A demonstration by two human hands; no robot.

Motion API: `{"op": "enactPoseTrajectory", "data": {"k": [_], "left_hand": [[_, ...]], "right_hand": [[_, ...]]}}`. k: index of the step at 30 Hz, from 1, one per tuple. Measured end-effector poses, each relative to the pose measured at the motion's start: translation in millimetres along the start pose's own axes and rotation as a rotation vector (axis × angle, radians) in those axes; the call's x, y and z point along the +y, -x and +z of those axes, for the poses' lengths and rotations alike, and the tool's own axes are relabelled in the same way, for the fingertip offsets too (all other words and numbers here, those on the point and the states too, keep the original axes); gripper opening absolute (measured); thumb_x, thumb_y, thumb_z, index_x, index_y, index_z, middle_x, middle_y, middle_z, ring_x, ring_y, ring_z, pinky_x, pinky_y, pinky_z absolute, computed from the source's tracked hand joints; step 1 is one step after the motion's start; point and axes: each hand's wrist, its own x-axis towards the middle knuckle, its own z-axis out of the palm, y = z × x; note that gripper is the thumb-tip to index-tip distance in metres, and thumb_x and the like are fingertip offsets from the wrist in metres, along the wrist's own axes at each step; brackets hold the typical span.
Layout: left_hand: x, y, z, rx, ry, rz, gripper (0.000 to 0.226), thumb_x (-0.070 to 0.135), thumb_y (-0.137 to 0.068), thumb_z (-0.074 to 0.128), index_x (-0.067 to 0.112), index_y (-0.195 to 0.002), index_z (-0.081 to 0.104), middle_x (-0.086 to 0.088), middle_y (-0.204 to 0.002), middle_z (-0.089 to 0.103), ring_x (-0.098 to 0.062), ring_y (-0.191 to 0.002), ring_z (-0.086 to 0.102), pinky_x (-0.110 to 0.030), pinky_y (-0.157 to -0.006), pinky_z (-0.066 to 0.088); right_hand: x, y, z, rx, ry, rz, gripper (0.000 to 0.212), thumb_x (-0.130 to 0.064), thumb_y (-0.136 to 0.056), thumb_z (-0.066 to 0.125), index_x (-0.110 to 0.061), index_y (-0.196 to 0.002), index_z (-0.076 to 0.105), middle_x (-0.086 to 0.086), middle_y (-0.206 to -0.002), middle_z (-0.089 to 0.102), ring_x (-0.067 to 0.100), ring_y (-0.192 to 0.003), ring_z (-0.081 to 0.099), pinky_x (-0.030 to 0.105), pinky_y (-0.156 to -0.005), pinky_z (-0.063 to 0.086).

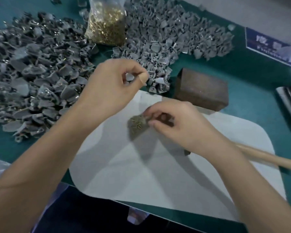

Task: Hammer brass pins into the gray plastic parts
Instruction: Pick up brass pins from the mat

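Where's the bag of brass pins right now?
In the head view, the bag of brass pins stands at the far edge, left of centre, between the two piles of gray plastic parts.

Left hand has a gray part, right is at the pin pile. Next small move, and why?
Probably pinch one pin from the small pin pile with the right hand and bring it to the gray part the left hand holds; the hammer handle lies untouched.

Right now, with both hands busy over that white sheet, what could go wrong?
The left hand pinches one gray part by its fingertips in the air; that grip looks light, so it could drop into the heaps.
The right hand picks at a small pile of brass pins; they might scatter across the white sheet.
The hammer handle lies under the right forearm and could get knocked.
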Motion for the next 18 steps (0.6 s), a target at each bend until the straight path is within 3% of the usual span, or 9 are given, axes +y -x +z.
{"op": "enactPoseTrajectory", "data": {"k": [5,7,9,12,15,18], "left_hand": [[8.2,-38.7,3.2,-0.084,-0.016,0.053,0.013,0.032,-0.097,0.064,0.025,-0.094,0.075,0.031,-0.073,0.062,0.013,-0.061,0.052,-0.006,-0.059,0.035],[9.8,-55.8,4.8,-0.116,-0.054,0.095,0.015,0.031,-0.098,0.064,0.022,-0.094,0.075,0.031,-0.065,0.058,0.018,-0.061,0.050,-0.003,-0.057,0.034],[12.3,-70.5,8.8,-0.141,-0.123,0.139,0.018,0.034,-0.099,0.061,0.022,-0.098,0.075,0.025,-0.075,0.060,0.018,-0.068,0.051,-0.003,-0.061,0.035],[10.1,-76.5,21.6,-0.135,-0.206,0.192,0.020,0.037,-0.101,0.058,0.023,-0.100,0.072,0.015,-0.088,0.058,0.000,-0.079,0.049,-0.026,-0.075,0.045],[2.3,-63.9,33.1,-0.115,-0.224,0.246,0.020,0.034,-0.101,0.059,0.019,-0.101,0.073,0.007,-0.094,0.062,-0.012,-0.091,0.053,-0.039,-0.086,0.046],[0.6,-54.6,36.7,-0.124,-0.254,0.307,0.023,0.041,-0.098,0.062,0.023,-0.104,0.075,0.009,-0.102,0.066,-0.014,-0.100,0.051,-0.041,-0.090,0.044]], "right_hand": [[-3.1,-8.4,20.2,0.084,0.103,-0.004,0.020,-0.029,-0.094,0.072,-0.033,-0.113,0.077,-0.010,-0.099,0.068,0.017,-0.099,0.064,0.044,-0.080,0.054],[-4.6,-8.2,23.2,0.137,0.128,0.007,0.014,-0.029,-0.094,0.072,-0.033,-0.107,0.077,-0.012,-0.104,0.070,0.016,-0.103,0.064,0.039,-0.081,0.054],[-5.7,-7.9,23.8,0.146,0.163,0.012,0.011,-0.031,-0.095,0.069,-0.033,-0.104,0.075,-0.013,-0.107,0.068,0.015,-0.105,0.062,0.032,-0.077,0.048],[-5.7,-6.9,24.9,0.142,0.230,-0.060,0.010,-0.031,-0.097,0.061,-0.027,-0.102,0.069,-0.009,-0.104,0.063,0.018,-0.098,0.061,0.034,-0.070,0.042],[-6.1,-3.3,24.0,0.199,0.198,-0.109,0.009,-0.030,-0.094,0.056,-0.025,-0.097,0.063,-0.013,-0.095,0.059,0.008,-0.084,0.054,0.028,-0.064,0.032],[1.6,2.4,15.8,0.330,-0.055,-0.157,0.006,-0.010,-0.090,0.067,-0.014,-0.092,0.064,-0.009,-0.089,0.061,0.010,-0.079,0.056,0.026,-0.067,0.044]]}}
